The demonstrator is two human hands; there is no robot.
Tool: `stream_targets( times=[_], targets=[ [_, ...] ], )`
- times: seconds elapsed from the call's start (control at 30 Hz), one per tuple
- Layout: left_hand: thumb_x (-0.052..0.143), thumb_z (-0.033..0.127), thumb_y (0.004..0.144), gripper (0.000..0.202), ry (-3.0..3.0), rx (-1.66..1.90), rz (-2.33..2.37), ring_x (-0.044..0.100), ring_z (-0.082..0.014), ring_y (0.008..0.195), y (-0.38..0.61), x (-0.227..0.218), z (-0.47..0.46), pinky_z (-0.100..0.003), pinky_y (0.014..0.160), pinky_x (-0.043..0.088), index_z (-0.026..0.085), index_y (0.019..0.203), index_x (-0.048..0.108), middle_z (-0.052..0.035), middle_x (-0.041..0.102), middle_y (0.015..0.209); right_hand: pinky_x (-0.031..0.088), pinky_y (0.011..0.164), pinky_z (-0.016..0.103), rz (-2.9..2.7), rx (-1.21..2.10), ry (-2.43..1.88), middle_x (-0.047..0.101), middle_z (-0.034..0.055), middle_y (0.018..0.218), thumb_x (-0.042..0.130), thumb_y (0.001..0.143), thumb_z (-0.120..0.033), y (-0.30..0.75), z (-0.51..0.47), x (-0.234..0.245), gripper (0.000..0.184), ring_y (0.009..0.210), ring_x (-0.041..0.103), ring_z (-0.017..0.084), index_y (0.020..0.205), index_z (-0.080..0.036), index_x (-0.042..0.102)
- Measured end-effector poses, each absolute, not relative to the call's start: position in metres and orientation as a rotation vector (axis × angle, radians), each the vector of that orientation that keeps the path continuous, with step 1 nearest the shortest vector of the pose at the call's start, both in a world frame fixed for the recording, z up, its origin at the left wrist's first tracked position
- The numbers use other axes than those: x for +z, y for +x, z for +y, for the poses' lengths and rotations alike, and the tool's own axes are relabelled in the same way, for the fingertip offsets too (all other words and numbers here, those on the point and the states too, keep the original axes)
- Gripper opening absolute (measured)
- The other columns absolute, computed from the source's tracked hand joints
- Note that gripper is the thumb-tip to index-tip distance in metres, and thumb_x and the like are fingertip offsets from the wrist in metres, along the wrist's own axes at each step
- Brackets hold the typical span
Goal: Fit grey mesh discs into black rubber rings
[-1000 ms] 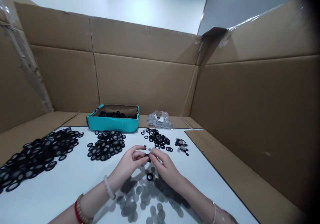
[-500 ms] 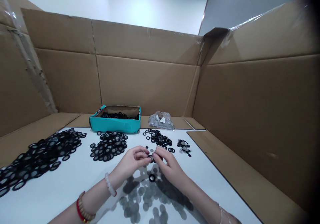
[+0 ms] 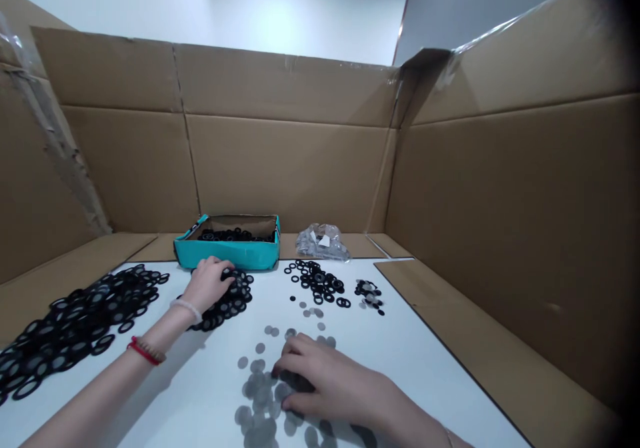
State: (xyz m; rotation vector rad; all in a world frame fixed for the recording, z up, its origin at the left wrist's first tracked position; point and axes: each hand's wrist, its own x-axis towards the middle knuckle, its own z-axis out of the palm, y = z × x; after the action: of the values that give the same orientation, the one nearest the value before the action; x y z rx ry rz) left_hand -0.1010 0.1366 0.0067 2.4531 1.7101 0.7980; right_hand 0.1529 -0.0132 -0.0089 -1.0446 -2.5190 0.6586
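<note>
My left hand point(image 3: 206, 281) reaches out to the middle pile of black rings with grey centres point(image 3: 227, 299), in front of the teal box point(image 3: 227, 250). Its fingers curl down onto the pile; what they hold, if anything, is hidden. My right hand point(image 3: 320, 380) lies palm down on the scatter of grey discs point(image 3: 260, 381) near the front of the white table point(image 3: 150, 381), fingers bent over the discs. A small pile of plain black rings point(image 3: 317, 280) lies beyond it.
A big heap of black rings point(image 3: 65, 321) covers the table's left side. A tiny mixed cluster point(image 3: 369, 292) and a clear plastic bag point(image 3: 321, 241) lie at the back right. Cardboard walls point(image 3: 500, 221) enclose the table on three sides.
The hands were together at the centre, pinching a small ring. Now the left hand has gone out left to the middle pile and the right has dropped onto the grey discs.
</note>
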Motion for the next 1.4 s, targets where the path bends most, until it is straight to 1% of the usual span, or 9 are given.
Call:
stream_targets(
  times=[0.1,0.23,0.37,0.53,0.6,0.8,0.97,1.13,1.4],
  targets=[
    [0.041,0.023,0.083,0.030,2.677,0.747,1.653,0.045,-0.0311,0.102,-0.070,0.000,0.129,-0.044,0.088,0.033,0.014,0.105,0.058,-0.0147,0.056,0.107,0.040,0.076,0.024,-2.536,0.670,-0.999,0.055,0.0046,0.102,0.059,0.081,-0.018,0.153,-0.014,-0.011,0.028,0.097,0.050,0.020,0.109,-0.024,0.057],
    [0.049,0.022,0.080,0.019,2.845,0.508,1.374,0.050,-0.0257,0.093,-0.011,-0.013,0.132,-0.036,0.082,0.038,0.017,0.092,0.063,-0.0101,0.061,0.092,0.042,0.076,0.024,-2.533,0.674,-0.999,0.056,0.0047,0.099,0.052,0.081,-0.009,0.156,-0.012,-0.011,0.027,0.094,0.051,0.019,0.103,-0.023,0.059],
    [0.051,0.019,0.080,0.016,2.848,0.419,1.336,0.053,-0.0263,0.093,0.029,-0.030,0.155,-0.037,0.082,0.040,0.011,0.082,0.064,-0.0150,0.062,0.090,0.042,0.072,0.023,-2.553,0.564,-0.982,0.058,0.0049,0.093,0.049,0.083,-0.011,0.155,-0.012,-0.011,0.021,0.089,0.052,0.018,0.098,-0.020,0.060],
    [0.052,0.029,0.084,0.018,2.772,0.409,1.339,0.057,-0.0189,0.090,0.037,-0.036,0.172,-0.039,0.083,0.042,0.012,0.087,0.060,-0.0060,0.062,0.093,0.038,0.072,0.026,-2.595,0.332,-1.005,0.060,0.0038,0.078,0.051,0.081,-0.011,0.150,-0.011,-0.014,0.013,0.081,0.050,0.018,0.086,-0.018,0.059],
    [0.050,0.027,0.085,0.019,2.723,0.444,1.332,0.057,-0.0200,0.089,0.035,-0.034,0.171,-0.039,0.084,0.041,0.012,0.084,0.061,-0.0081,0.063,0.091,0.037,0.073,0.029,-2.571,0.295,-1.014,0.061,0.0033,0.075,0.051,0.079,-0.010,0.149,-0.011,-0.016,0.013,0.080,0.049,0.019,0.083,-0.019,0.059],
    [0.046,0.021,0.081,0.021,2.485,0.616,1.293,0.057,-0.0253,0.088,0.016,-0.017,0.141,-0.033,0.078,0.040,0.013,0.075,0.064,-0.0145,0.066,0.085,0.040,0.076,0.028,-2.221,0.623,-1.100,0.064,0.0019,0.086,0.050,0.076,-0.005,0.151,-0.004,-0.022,0.023,0.084,0.054,0.017,0.088,-0.021,0.062],
    [0.040,0.031,0.082,0.030,2.210,0.616,1.204,0.060,-0.0188,0.067,-0.014,-0.008,0.089,-0.025,0.058,0.043,0.013,0.074,0.063,-0.0073,0.067,0.071,0.044,0.061,0.023,-1.790,1.090,-1.108,0.062,0.0021,0.076,0.053,0.073,-0.010,0.148,0.011,-0.032,0.017,0.065,0.057,0.013,0.088,-0.016,0.059],
    [0.045,0.039,0.077,0.033,1.792,0.570,1.166,0.050,-0.0124,0.049,-0.028,-0.004,0.045,-0.021,0.046,0.035,0.012,0.074,0.064,0.0000,0.057,0.053,0.043,0.055,0.021,-1.433,1.297,-1.071,0.057,0.0005,0.069,0.064,0.068,-0.021,0.144,0.021,-0.034,0.019,0.060,0.056,0.012,0.082,-0.014,0.053],
    [0.057,0.041,0.070,0.030,1.444,0.675,1.011,0.052,-0.0134,0.058,-0.022,-0.013,0.035,-0.023,0.055,0.037,0.012,0.078,0.063,-0.0024,0.061,0.065,0.043,0.054,0.024,-1.412,1.281,-1.073,0.053,-0.0026,0.062,0.063,0.070,-0.042,0.145,0.021,-0.031,0.030,0.056,0.056,0.013,0.082,-0.017,0.051]
  ],
)
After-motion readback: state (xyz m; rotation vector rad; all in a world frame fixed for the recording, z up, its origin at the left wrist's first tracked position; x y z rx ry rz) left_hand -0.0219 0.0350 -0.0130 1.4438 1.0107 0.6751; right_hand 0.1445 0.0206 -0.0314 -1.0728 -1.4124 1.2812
